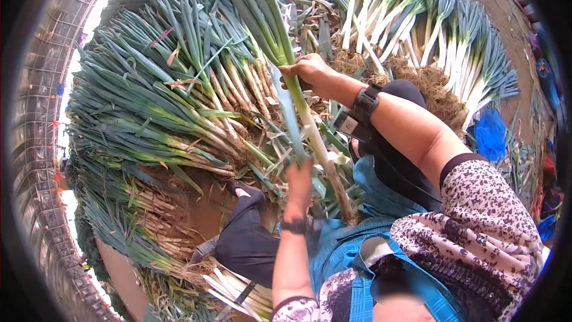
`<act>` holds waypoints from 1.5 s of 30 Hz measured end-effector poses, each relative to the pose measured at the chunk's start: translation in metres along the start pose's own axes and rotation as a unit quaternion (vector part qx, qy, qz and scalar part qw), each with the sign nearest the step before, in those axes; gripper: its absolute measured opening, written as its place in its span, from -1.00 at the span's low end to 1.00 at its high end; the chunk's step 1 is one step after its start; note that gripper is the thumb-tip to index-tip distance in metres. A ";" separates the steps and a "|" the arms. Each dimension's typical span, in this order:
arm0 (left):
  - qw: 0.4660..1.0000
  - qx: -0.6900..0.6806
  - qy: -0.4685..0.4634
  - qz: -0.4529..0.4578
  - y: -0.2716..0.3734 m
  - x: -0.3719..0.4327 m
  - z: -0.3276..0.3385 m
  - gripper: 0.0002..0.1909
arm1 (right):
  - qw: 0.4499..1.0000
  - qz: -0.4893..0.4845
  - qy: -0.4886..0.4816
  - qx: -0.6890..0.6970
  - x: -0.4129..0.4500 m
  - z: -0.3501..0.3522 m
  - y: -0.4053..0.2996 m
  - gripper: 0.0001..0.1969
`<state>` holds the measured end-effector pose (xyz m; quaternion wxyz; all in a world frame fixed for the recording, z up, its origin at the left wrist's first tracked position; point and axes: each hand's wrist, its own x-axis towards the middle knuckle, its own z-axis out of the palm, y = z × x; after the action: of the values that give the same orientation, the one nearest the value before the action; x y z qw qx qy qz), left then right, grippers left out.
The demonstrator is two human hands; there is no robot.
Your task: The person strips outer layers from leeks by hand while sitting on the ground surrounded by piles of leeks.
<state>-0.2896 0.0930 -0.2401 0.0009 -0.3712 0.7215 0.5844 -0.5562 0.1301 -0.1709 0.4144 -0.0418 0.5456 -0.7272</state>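
A single leek (pixel 316 141) stands tilted before me, its roots down by the blue apron (pixel 342 241) and its green leaves pointing up and away. My right hand (pixel 308 71) grips it where the leaves fan out from the stalk. Lower down, my left hand (pixel 298 183) is blurred and closed around a long blue-green leaf strip (pixel 288 114). That strip runs beside the stalk, and its upper end lies close to my right hand. Whether it is still joined to the leek, I cannot tell.
Soil-stained leeks (pixel 178 120) lie heaped on the left. Pale, peeled leeks with roots (pixel 447 58) fan out at the upper right. A strapped bundle (pixel 239 293) lies bottom left. Leaf scraps (pixel 313 13) litter the ground. Blue plastic netting (pixel 490 135) lies right; a wire-framed wall (pixel 44 143) curves along the left.
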 end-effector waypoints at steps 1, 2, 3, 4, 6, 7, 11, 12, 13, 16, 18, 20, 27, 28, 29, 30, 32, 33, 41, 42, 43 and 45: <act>0.995 -0.006 -0.009 -0.099 -0.034 -0.009 -0.003 -0.56 | 1.000 -0.009 -0.007 -0.004 -0.006 0.008 -0.003 -0.74; 0.997 0.030 0.031 -0.066 -0.038 -0.010 -0.008 -0.54 | 1.000 -0.014 -0.007 -0.011 -0.011 0.010 -0.001 -0.73; 0.995 0.066 0.071 -0.037 -0.043 -0.014 -0.019 -0.51 | 1.000 -0.010 -0.015 -0.010 -0.015 0.009 0.005 -0.73; 0.988 0.104 0.112 -0.003 -0.044 -0.015 -0.033 -0.48 | 1.000 -0.011 -0.026 -0.009 -0.017 0.011 0.006 -0.74; 0.965 0.001 0.199 0.173 0.018 0.002 -0.040 -0.42 | 0.997 -0.026 -0.064 -0.030 -0.026 0.019 0.006 -0.72; 0.971 -0.045 0.150 0.178 0.072 0.002 -0.030 -0.54 | 0.996 -0.044 -0.054 -0.052 -0.026 0.013 0.004 -0.71; 0.914 0.135 0.224 0.309 0.091 0.026 -0.016 -0.53 | 0.978 -0.149 -0.039 -0.141 -0.025 0.040 0.021 -0.66; 0.911 0.139 0.232 0.310 0.085 0.034 -0.011 -0.55 | 0.972 -0.176 -0.031 -0.150 -0.025 0.038 0.021 -0.66; 0.909 0.141 0.241 0.308 0.080 0.037 -0.006 -0.58 | 0.966 -0.201 -0.024 -0.161 -0.030 0.038 0.020 -0.65; 0.952 0.073 0.224 0.197 0.082 0.032 0.004 -0.72 | 0.941 -0.183 -0.099 -0.266 -0.032 0.023 0.005 -0.66; 0.964 0.016 0.198 0.176 0.068 0.034 -0.006 -0.73 | 0.930 -0.128 -0.186 -0.290 -0.022 0.009 0.010 -0.63; 0.945 0.014 0.222 0.238 0.053 0.027 -0.017 -0.73 | 0.934 -0.099 -0.221 -0.262 -0.010 0.025 0.025 -0.65; 0.960 -0.027 0.236 0.152 0.071 0.016 0.001 -0.79 | 0.927 -0.170 -0.133 -0.307 -0.016 0.039 0.026 -0.71; 0.956 -0.001 0.234 0.179 0.063 0.021 -0.002 -0.78 | 0.926 -0.193 -0.116 -0.303 -0.016 0.038 0.029 -0.70; 0.950 0.025 0.233 0.206 0.058 0.023 -0.003 -0.78 | 0.924 -0.214 -0.100 -0.300 -0.015 0.036 0.033 -0.70; 0.938 0.099 0.235 0.235 0.060 0.022 0.002 -0.83 | 0.922 -0.237 -0.087 -0.294 -0.017 0.036 0.033 -0.69; 0.903 0.143 0.280 0.292 0.049 0.027 0.006 -0.82 | 0.934 -0.185 -0.098 -0.289 -0.025 0.041 0.024 -0.68; 0.883 0.165 0.300 0.321 0.048 0.028 0.007 -0.81 | 0.933 -0.177 -0.083 -0.302 -0.029 0.044 0.021 -0.67; 0.935 -0.006 0.259 0.243 0.048 0.037 0.003 -0.80 | 0.951 -0.218 0.048 -0.215 -0.018 0.041 0.024 -0.45; 0.939 0.004 0.234 0.254 0.051 0.039 0.003 -0.81 | 0.934 -0.224 0.100 -0.262 -0.005 0.036 0.029 -0.50; 0.944 0.007 0.207 0.257 0.047 0.040 0.004 -0.81 | 0.946 -0.215 0.086 -0.226 -0.008 0.036 0.026 -0.54; 0.939 0.063 0.234 0.244 0.022 0.038 -0.003 -0.79 | 0.941 -0.234 0.088 -0.230 -0.015 0.048 0.022 -0.56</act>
<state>-0.3279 0.0713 -0.2374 -0.2871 -0.3093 0.8052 0.4166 -0.5100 0.1025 -0.1637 0.1624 -0.1985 0.7071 -0.6589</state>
